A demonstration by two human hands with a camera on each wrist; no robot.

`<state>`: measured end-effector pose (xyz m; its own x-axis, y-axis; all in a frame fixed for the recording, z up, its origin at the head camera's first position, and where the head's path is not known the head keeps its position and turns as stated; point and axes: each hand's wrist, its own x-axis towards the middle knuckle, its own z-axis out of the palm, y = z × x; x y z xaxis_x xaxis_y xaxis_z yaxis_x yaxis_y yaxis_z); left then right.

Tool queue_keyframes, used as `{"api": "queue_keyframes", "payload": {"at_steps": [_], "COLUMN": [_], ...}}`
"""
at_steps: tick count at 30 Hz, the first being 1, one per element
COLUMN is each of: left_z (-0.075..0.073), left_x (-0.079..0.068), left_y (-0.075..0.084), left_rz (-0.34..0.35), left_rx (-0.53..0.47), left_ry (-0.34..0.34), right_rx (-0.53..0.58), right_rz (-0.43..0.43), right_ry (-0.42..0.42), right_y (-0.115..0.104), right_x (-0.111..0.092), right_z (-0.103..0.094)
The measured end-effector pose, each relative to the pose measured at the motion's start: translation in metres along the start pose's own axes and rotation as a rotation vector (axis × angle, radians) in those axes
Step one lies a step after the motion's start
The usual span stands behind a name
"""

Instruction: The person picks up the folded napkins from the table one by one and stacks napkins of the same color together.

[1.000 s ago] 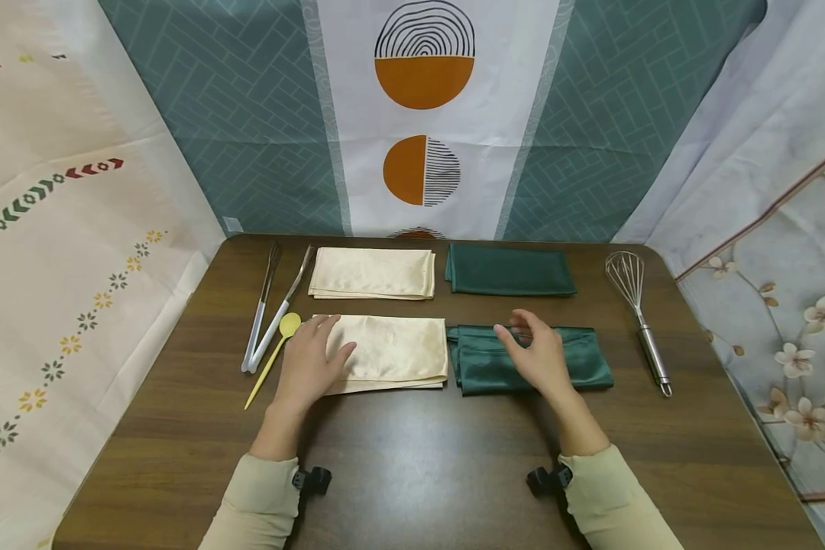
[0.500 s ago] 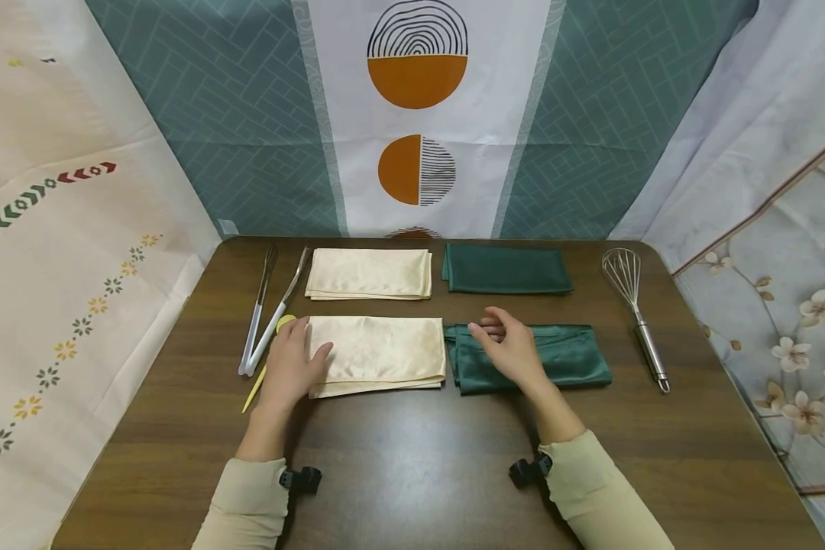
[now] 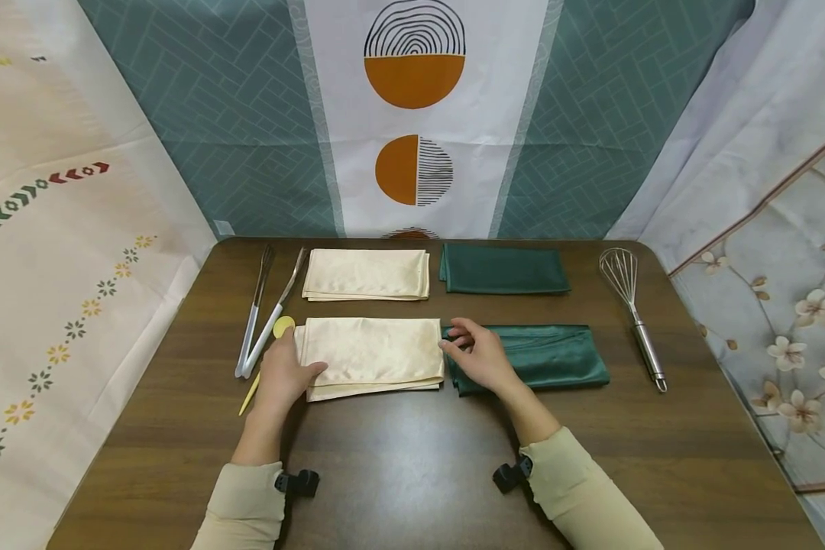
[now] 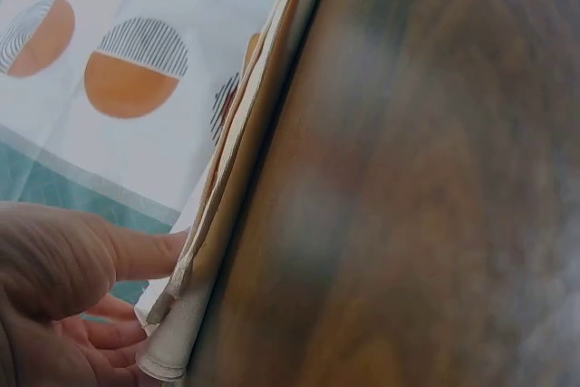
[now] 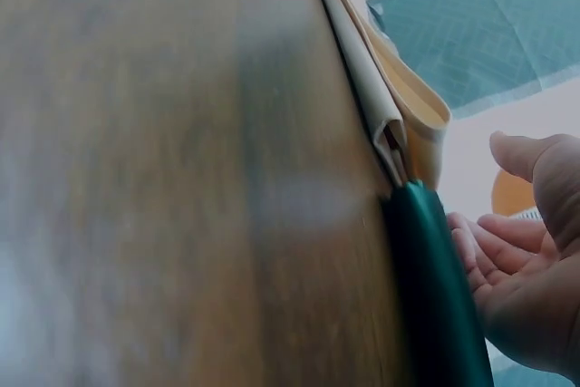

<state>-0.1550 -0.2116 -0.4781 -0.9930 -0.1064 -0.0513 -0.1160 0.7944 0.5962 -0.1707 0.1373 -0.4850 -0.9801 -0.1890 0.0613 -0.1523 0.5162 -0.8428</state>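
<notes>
My left hand (image 3: 282, 373) lies at the left end of a folded cream satin cloth (image 3: 378, 347), thumb over its near-left part and fingers at its left edge. In the left wrist view, the thumb (image 4: 145, 251) meets the cloth's layered edge, the other fingers partly hidden behind its corner. Bent loosely, my right hand (image 3: 483, 357) hovers by the cloth's right edge, over the left part of a folded green satin cloth (image 3: 557, 355). The right wrist view shows its fingers (image 5: 512, 233) apart from the looped cream fold (image 5: 421, 106), whose end meets the green cloth.
Behind lie another cream cloth (image 3: 367, 273) and a dark green one (image 3: 505, 269), both folded. On the left are two long white-handled utensils (image 3: 249, 336) (image 3: 268, 332) and a yellow spoon (image 3: 284, 327), partly covered by the left hand. A whisk (image 3: 635, 313) lies on the right.
My right hand has moved left, from above the green cloth to the cream cloth's right edge. My left hand has shifted left and off the cloth's top to its left end.
</notes>
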Motion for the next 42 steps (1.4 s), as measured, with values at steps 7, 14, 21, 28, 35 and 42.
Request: {"api": "queue_keyframes", "payload": {"at_steps": [7, 14, 21, 28, 35, 42], "left_z": [0.000, -0.002, -0.002, 0.000, 0.004, 0.007], "left_x": [-0.003, -0.007, -0.007, -0.007, -0.006, -0.005], "left_y": [-0.001, -0.001, -0.002, -0.001, -0.001, -0.003], "left_rz": [-0.011, -0.036, -0.037, -0.013, 0.057, 0.061], "left_rx": [0.052, 0.064, 0.092, 0.102, -0.061, -0.248], "left_ry": [0.065, 0.048, 0.039, -0.018, -0.052, -0.084], "right_rx": [-0.100, -0.134, -0.162, -0.201, -0.135, 0.050], "right_rz": [0.036, 0.069, 0.090, 0.031, 0.016, 0.122], "right_ry": [-0.092, -0.099, -0.135, -0.192, -0.170, -0.117], "right_y": [-0.005, -0.006, -0.004, -0.003, -0.008, -0.009], "right_x": [0.005, 0.012, 0.016, 0.016, 0.011, 0.009], "right_z": [0.010, 0.016, 0.018, 0.016, 0.017, 0.024]}}
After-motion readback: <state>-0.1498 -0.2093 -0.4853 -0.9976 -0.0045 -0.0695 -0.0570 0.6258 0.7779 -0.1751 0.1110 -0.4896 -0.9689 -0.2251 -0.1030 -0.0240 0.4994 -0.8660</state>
